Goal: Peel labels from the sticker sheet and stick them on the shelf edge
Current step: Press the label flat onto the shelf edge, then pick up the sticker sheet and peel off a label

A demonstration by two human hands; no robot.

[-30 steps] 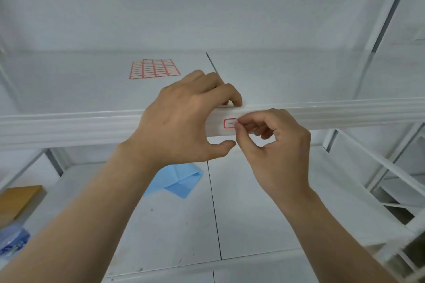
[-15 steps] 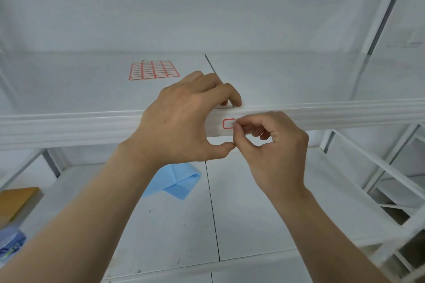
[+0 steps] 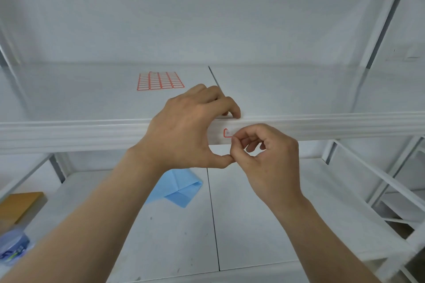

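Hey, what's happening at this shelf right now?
A person is sticking a small red-bordered label onto the white front edge of the shelf. The right hand pinches at the label's right end, covering part of it, while the left hand braces on the edge beside it. The red-gridded sticker sheet lies flat on the shelf behind. A folded blue cloth sits on the shelf below.

White painted metal, paper, a little plastic.

The shelf edge (image 3: 322, 126) is smooth white-painted metal with a soft sheen; the shelf boards (image 3: 264, 209) look matt and lightly scuffed. The sticker sheet (image 3: 160, 80) is thin paper with red-printed outlines, as is the label (image 3: 227, 133). The blue sheet (image 3: 181, 187) looks like folded matt paper. The brown block (image 3: 19, 205) seems wood or card.
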